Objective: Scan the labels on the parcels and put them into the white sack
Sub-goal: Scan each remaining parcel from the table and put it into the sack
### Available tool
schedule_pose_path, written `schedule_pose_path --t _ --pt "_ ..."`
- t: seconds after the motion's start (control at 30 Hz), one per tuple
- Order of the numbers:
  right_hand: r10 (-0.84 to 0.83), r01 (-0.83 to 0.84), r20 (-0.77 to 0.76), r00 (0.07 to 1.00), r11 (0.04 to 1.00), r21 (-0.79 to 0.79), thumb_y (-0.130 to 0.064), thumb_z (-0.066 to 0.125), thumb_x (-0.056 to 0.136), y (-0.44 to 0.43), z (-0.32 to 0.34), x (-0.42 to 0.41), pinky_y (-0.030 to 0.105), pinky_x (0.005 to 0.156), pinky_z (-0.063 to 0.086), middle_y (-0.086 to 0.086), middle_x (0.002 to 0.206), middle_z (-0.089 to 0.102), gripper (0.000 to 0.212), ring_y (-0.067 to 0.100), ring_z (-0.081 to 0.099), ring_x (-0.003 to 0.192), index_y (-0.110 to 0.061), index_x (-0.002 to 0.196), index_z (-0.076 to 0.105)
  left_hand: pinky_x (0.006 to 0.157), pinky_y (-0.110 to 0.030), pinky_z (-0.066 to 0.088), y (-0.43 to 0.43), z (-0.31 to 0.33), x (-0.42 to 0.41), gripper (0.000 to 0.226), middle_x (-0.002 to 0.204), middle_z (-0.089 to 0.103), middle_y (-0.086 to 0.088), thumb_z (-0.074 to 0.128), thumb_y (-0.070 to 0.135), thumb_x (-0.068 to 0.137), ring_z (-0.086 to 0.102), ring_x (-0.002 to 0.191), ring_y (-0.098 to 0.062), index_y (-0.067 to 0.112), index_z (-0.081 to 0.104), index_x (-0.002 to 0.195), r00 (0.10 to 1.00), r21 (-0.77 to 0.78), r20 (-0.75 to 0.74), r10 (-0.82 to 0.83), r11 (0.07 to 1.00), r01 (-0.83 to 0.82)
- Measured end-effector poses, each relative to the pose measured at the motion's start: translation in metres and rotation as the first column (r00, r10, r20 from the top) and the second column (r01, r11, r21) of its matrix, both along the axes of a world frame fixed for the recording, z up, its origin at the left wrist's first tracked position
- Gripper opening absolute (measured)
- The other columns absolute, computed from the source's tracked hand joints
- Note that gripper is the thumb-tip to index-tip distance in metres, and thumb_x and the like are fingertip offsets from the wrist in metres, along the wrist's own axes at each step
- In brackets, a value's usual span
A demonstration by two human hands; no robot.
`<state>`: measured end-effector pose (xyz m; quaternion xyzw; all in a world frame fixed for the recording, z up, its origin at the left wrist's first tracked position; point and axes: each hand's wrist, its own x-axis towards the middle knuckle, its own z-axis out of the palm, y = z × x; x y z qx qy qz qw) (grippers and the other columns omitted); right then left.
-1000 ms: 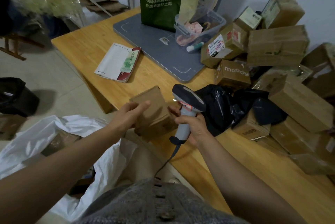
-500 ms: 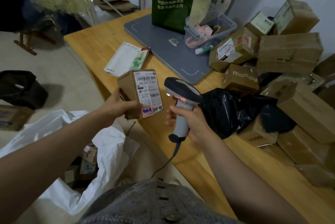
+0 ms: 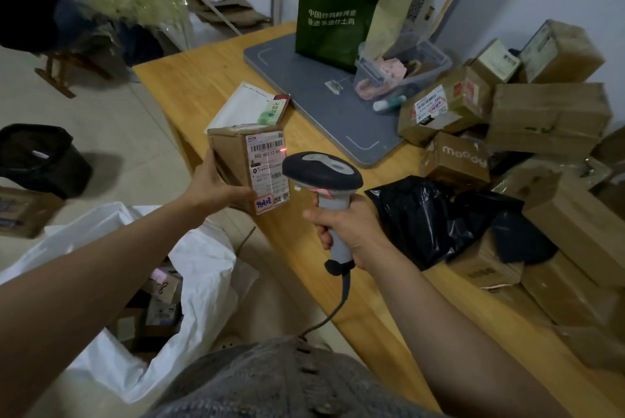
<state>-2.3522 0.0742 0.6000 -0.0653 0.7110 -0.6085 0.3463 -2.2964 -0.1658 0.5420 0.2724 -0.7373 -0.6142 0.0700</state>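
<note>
My left hand [image 3: 211, 186] grips a small brown cardboard parcel [image 3: 233, 157] upright above the table's near-left edge, its white shipping label [image 3: 269, 169] turned toward me. A red scan dot glows at the label's upper right by the barcode. My right hand [image 3: 351, 231] holds a grey and black corded barcode scanner [image 3: 321, 177] just right of the parcel, its head aimed at the label. The white sack [image 3: 203, 282] lies open on the floor at lower left, with several small boxes inside.
Many brown parcels [image 3: 548, 113] are piled on the right of the wooden table [image 3: 203, 79], with black plastic bags [image 3: 422, 214] in front. A grey mat [image 3: 304, 96], green bag [image 3: 338, 12], clear bin [image 3: 406, 69] and booklet [image 3: 250, 106] sit behind. A black bucket [image 3: 37, 157] stands on the floor.
My left hand turned the parcel so its label faces me, then raised it upright. The scanner moved closer to the label, and a red scan dot now shows on it.
</note>
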Motion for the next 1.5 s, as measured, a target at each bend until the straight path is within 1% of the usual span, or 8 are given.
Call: schedule_pose_path --t 0.27,0.57,1.0,1.07,1.17,1.27,1.33,1.5 --pt "0.013 -0.012 -0.041 0.999 1.000 0.025 -0.004 0.074 0.078 -0.006 0.005 -0.002 0.024 0.043 0.044 -0.003 0.047 0.054 0.018 0.011 0.046 0.037 -0.014 0.079 0.059 0.088 -0.039 0.052 -0.004 0.000 -0.004 0.108 0.131 0.052 -0.006 0.087 0.009 0.060 0.051 0.121 -0.025 0.022 0.025 0.147 1.000 -0.008 0.005 -0.007 1.000 0.007" --pt "0.023 -0.021 -0.060 0.998 0.999 0.037 -0.005 0.073 0.079 -0.012 0.006 -0.006 0.022 0.043 0.044 -0.005 0.046 0.054 0.017 0.010 0.047 0.037 -0.015 0.079 0.059 0.067 -0.018 0.047 -0.006 0.000 -0.006 0.105 0.127 0.052 -0.001 0.086 0.009 0.061 0.051 0.116 -0.020 0.021 0.025 0.146 1.000 -0.015 0.016 0.015 1.000 -0.015" --pt "0.043 -0.043 -0.005 0.999 0.999 0.017 -0.006 0.075 0.079 -0.031 0.008 -0.009 0.026 0.044 0.046 0.003 0.053 0.057 0.016 0.014 0.049 0.041 -0.008 0.079 0.060 0.078 -0.030 0.054 -0.014 0.010 0.012 0.089 0.116 0.055 0.002 0.084 0.011 0.066 0.057 0.103 -0.015 0.018 0.035 0.141 0.992 0.073 0.031 0.123 0.990 -0.125" --pt "0.062 -0.064 0.054 0.997 0.998 0.023 -0.004 0.075 0.079 -0.042 0.006 -0.006 0.027 0.044 0.044 0.006 0.054 0.055 0.017 0.016 0.047 0.041 -0.007 0.075 0.058 0.082 -0.035 0.055 -0.024 0.007 0.027 0.075 0.117 0.059 0.000 0.080 0.013 0.072 0.060 0.104 -0.018 0.016 0.042 0.137 0.973 0.155 0.057 0.223 0.961 -0.229" --pt "0.091 -0.101 0.156 0.984 0.993 0.056 -0.001 0.073 0.079 -0.062 -0.002 0.003 0.025 0.042 0.042 0.006 0.051 0.054 0.019 0.016 0.044 0.039 -0.006 0.071 0.057 0.062 -0.028 0.058 -0.042 -0.009 0.062 0.049 0.118 0.065 -0.009 0.071 0.018 0.083 0.065 0.097 -0.024 0.013 0.053 0.129 0.919 0.226 0.156 0.362 0.893 -0.390" --pt "0.146 -0.172 0.229 0.963 0.980 0.101 -0.003 0.073 0.079 -0.083 -0.013 0.018 0.023 0.042 0.043 0.004 0.050 0.056 0.016 0.014 0.047 0.038 -0.005 0.074 0.058 0.054 -0.030 0.049 -0.051 -0.031 0.100 0.053 0.103 0.062 -0.010 0.068 0.031 0.085 0.061 0.082 -0.023 0.012 0.050 0.131 0.795 0.284 0.374 0.477 0.757 -0.588" --pt "0.186 -0.223 0.261 0.947 0.967 0.119 -0.003 0.073 0.079 -0.095 -0.019 0.026 0.024 0.042 0.043 0.004 0.052 0.058 0.015 0.014 0.048 0.039 -0.006 0.077 0.059 0.056 -0.032 0.047 -0.055 -0.048 0.124 0.056 0.103 0.057 -0.011 0.068 0.032 0.085 0.057 0.080 -0.025 0.012 0.047 0.133 0.716 0.293 0.481 0.507 0.676 -0.676" --pt "0.200 -0.253 0.305 0.931 0.957 0.145 -0.002 0.071 0.080 -0.116 -0.027 0.039 0.022 0.041 0.044 0.003 0.051 0.057 0.014 0.013 0.049 0.039 -0.006 0.078 0.058 0.074 -0.040 0.051 -0.067 -0.082 0.167 0.051 0.129 0.048 -0.020 0.061 0.029 0.090 0.054 0.107 -0.038 0.008 0.047 0.135 0.646 0.291 0.572 0.506 0.611 -0.736"
